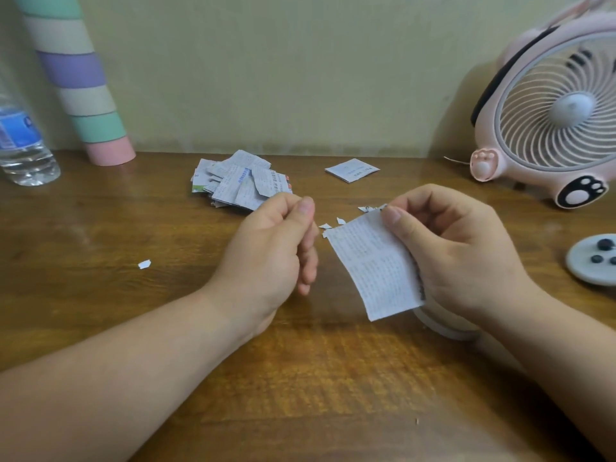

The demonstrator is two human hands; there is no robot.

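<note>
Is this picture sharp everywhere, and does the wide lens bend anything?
Head view: the printed paper in the right hand is soft, its text unreadable; the water bottle at the left edge is blurred; the fan at the right looks stretched, likely by the lens; light is even, shadows faint.

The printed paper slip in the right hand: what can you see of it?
The printed paper slip is thin, white, covered in tiny text, with a faint crease across its middle. It bends slightly, held off the wooden table, its right edge gripped by the right hand, pinched at the upper corner.
</note>
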